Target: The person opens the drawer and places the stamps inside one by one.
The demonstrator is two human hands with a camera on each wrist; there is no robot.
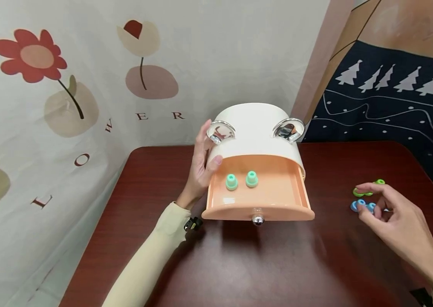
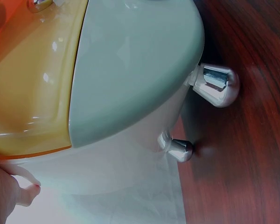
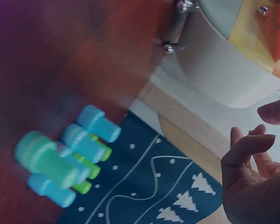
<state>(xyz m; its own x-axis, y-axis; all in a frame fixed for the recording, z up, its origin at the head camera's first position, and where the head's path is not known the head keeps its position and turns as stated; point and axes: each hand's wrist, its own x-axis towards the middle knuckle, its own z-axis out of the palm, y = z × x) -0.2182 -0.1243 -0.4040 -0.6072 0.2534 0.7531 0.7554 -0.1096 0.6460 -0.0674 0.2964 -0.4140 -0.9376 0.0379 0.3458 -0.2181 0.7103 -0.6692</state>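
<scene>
A white drawer box (image 1: 255,128) with silver ear-like rings stands on the table. Its peach top drawer (image 1: 281,187) is pulled out, with two mint-green stepped pegs (image 1: 252,179) upright inside. My left hand (image 1: 197,172) holds the box's left side, thumb by the front edge and fingers near the ear. Off to the right, my right hand (image 1: 400,217) hovers by small blue pegs (image 1: 354,206) and green pegs (image 1: 379,182), thumb and fingers apart and nothing between them. In the right wrist view, a mint peg (image 3: 46,158) stands among the blue ones.
Below the peach drawer, a yellow drawer (image 2: 32,88) and a grey-green drawer (image 2: 135,60) are visible in the left wrist view. Silver feet (image 2: 179,149) support the box on the dark red wooden table (image 1: 155,179). A printed cloth (image 1: 216,51) hangs behind.
</scene>
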